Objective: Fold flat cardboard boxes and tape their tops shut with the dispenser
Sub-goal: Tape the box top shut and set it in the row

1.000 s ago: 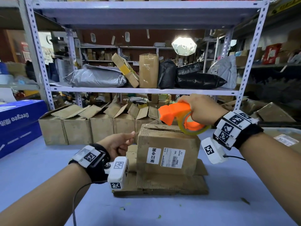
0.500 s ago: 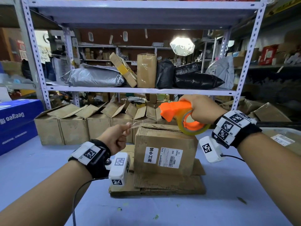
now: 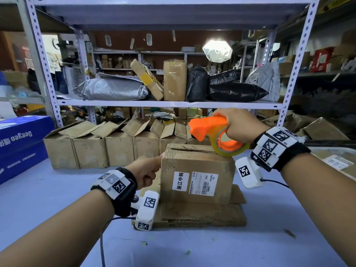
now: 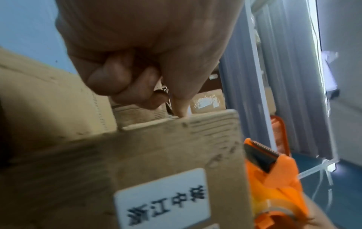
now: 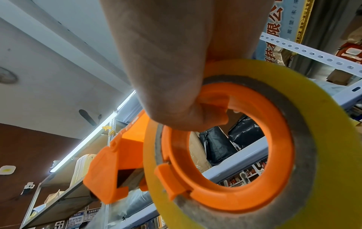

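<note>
A folded cardboard box (image 3: 196, 170) with white labels stands on a stack of flat cardboard (image 3: 202, 214) at mid-table. My left hand (image 3: 146, 170) is at the box's top left edge. Its fingers are curled and its thumb (image 4: 181, 106) presses the end of the clear tape down onto that edge of the box (image 4: 156, 155). My right hand (image 3: 237, 124) grips the orange tape dispenser (image 3: 210, 128) just above the box's top right corner. The yellowish roll (image 5: 293, 139) hangs below my right hand (image 5: 166, 62). The dispenser's (image 4: 274, 178) toothed blade shows beside the box.
A row of open cardboard boxes (image 3: 119, 145) lines the back of the blue table. A blue carton (image 3: 21, 143) sits at the left, and more boxes (image 3: 317, 130) lie at the right. A metal shelf (image 3: 169, 103) with parcels and bags spans behind, with its posts at both sides.
My left hand has carried the tape end rightwards from the air to the box's top left edge, where the thumb now presses it. The dispenser has stayed over the box's right corner.
</note>
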Motion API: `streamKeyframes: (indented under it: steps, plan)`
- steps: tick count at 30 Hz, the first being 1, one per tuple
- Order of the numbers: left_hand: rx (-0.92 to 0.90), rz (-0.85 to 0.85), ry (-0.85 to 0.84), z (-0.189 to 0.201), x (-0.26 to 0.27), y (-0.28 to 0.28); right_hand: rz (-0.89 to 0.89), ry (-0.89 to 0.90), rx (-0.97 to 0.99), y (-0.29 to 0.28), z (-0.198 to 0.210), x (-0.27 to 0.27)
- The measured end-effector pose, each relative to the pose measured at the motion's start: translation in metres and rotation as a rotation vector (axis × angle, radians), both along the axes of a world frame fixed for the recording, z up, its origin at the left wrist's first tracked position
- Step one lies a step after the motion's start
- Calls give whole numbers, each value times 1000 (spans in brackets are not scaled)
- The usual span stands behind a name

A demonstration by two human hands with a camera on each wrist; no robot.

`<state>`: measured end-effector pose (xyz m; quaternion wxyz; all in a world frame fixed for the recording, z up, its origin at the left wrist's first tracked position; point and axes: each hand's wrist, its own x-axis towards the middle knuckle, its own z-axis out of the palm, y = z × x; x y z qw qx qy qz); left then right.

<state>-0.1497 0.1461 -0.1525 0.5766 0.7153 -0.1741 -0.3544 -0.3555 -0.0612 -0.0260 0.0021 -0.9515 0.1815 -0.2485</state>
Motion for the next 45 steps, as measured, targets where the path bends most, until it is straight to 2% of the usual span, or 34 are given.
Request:
streamKeyframes:
  steps: [3,5,7,9,11,14,18,20,21,25,27,31,36,45]
  plan:
    - [149,-65,-19,0,1,6,-9,4,-3,0,0,0]
    - [187,-80,-132,10,1,7,-1,3,0,0,0,0]
    - [41,-3,-300,26,1,3,13,2,11,-1,0,0]
    - [-189,62,-369,45,-6,-5,15,0,24,-1,0,0]
    - [-317,-7,-321,58,-23,-12,15,1,33,-1,0,0]
    - [-356,-221,-197,57,-45,-21,14,-2,33,-2,-1,-1]
    - [-381,-264,-116,51,-46,-26,26,-35,54,-3,-3,-4]
    - [-318,-299,-179,53,-41,-20,29,-50,65,-2,-3,-4]
    - [-234,-345,-270,54,-40,-18,27,-59,68,-2,-4,-3]
    - [239,-542,-843,70,-40,-24,23,-80,89,-3,-5,-3]
    - [397,-580,-1015,77,-42,-31,34,-73,102,-3,-5,-4]
    - [445,-571,-1049,74,-43,-46,34,-61,86,-3,-5,-4]
    - [405,-519,-1090,65,-42,-44,50,-2,-58,1,-3,0]
    - [518,-540,-1208,64,-39,-44,-4,177,-327,6,8,-8]
